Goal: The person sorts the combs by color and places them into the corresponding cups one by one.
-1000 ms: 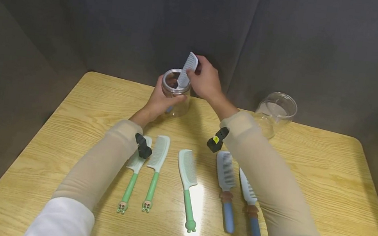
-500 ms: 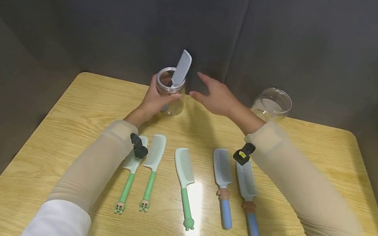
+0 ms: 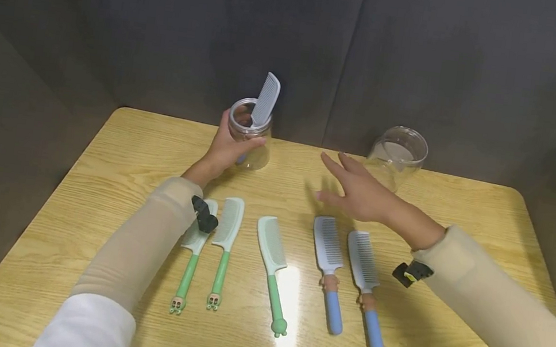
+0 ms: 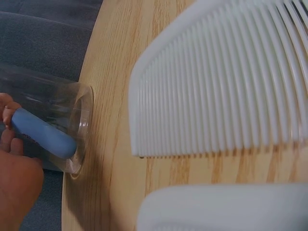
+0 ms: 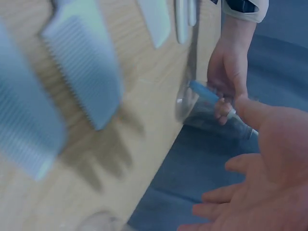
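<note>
One blue-handled comb (image 3: 265,101) upright in jar (image 3: 250,135), teeth end up.

Left sleeve covers part of the outermost green comb (image 3: 194,244); right-wrist view blurs the blue combs (image 5: 89,67), cutting one off.

Light falls from overhead, and a bright glare patch sits on the table (image 3: 460,219) near its front edge, beside a green comb handle (image 3: 275,303). Soft shadows lie under the right hand (image 3: 364,194). The grey walls behind are dim. The head view is sharp, bowed at its edges. Both wrist views are blurred, the close combs (image 4: 226,82) out of focus.
</note>
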